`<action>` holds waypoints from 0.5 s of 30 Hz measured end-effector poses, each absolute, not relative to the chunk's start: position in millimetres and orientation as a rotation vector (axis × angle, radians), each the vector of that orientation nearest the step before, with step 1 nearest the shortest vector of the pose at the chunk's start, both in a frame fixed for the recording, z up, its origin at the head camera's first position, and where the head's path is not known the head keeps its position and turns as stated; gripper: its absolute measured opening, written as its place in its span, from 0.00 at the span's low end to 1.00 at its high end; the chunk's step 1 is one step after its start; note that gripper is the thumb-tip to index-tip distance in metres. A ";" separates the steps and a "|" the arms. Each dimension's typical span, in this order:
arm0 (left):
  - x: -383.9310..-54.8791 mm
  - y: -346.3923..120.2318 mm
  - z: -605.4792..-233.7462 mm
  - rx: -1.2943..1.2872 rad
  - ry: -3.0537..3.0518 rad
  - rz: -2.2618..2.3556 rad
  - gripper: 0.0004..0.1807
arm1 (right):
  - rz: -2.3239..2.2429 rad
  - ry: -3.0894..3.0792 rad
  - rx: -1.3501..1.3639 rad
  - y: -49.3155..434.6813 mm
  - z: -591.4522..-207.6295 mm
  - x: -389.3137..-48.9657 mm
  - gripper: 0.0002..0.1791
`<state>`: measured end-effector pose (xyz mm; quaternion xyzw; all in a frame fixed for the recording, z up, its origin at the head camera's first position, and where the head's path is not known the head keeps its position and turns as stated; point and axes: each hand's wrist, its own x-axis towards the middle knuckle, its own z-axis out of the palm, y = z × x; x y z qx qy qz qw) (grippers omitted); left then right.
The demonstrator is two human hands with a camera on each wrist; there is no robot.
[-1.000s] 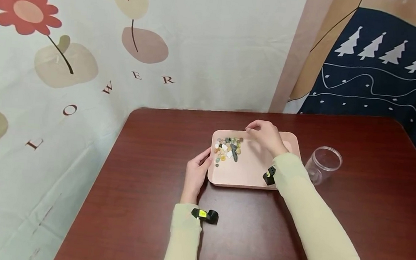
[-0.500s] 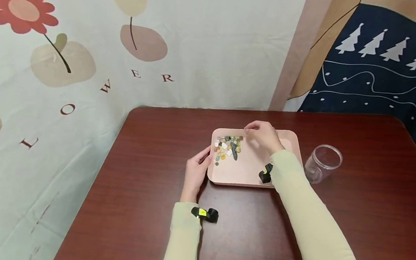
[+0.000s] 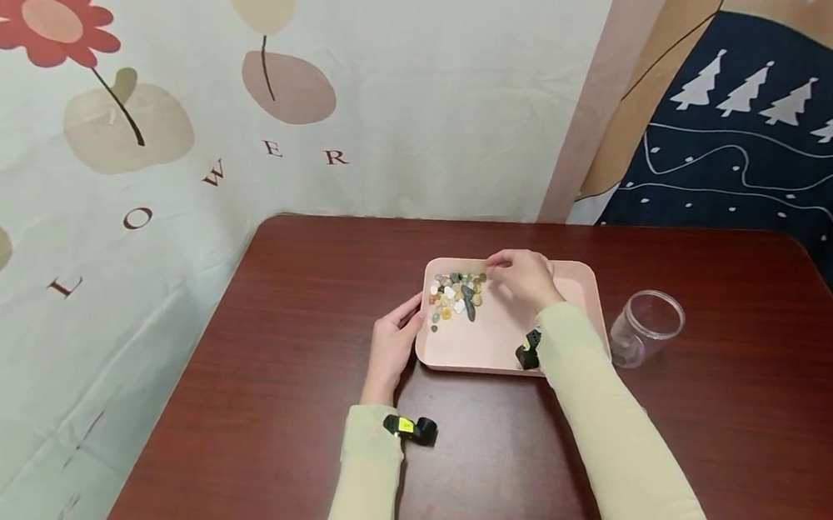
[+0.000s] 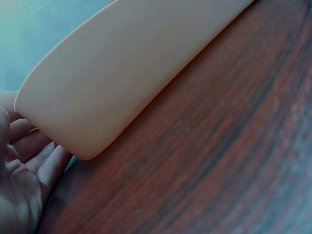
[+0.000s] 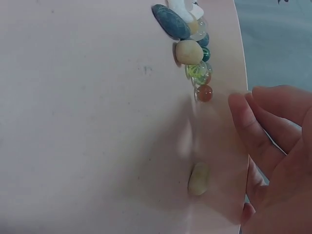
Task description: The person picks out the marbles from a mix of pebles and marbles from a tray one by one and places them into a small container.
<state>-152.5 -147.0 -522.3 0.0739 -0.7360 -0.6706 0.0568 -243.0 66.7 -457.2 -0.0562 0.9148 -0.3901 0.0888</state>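
A pink tray [image 3: 483,346] lies on the table, with a cluster of small stones and glass beads [image 3: 450,297] at its left end. My left hand [image 3: 391,345] holds the tray's left edge, thumb at the rim; in the left wrist view its fingers [image 4: 36,151] lie behind the wall. Over the tray's far side is my right hand [image 3: 528,279], thumb and forefinger tips close together beside the cluster. Nothing shows between them. The right wrist view has an orange bead [image 5: 204,92] near those fingertips and a lone pale stone [image 5: 199,179] farther along the tray.
A clear, open-topped jar [image 3: 647,328] stands just right of the tray on the dark red table [image 3: 287,348]. A flower-print cloth [image 3: 433,86] hangs behind the table, and a navy tree-print cloth [image 3: 763,176] hangs at the right.
My right hand has shifted slightly left and nearer, closer to the stones. The left hand stays at the tray's edge, and the jar has not moved.
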 end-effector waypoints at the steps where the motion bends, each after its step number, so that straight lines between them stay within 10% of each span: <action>1: -152.4 -146.9 -522.2 0.226 -2.233 -2.032 0.17 | -1.143 2.731 -0.178 66.4 -457.7 -242.8 0.11; 15: -151.0 -145.7 -520.4 0.213 -2.221 -2.025 0.17 | -0.918 2.765 -0.230 60.3 -454.5 -239.4 0.12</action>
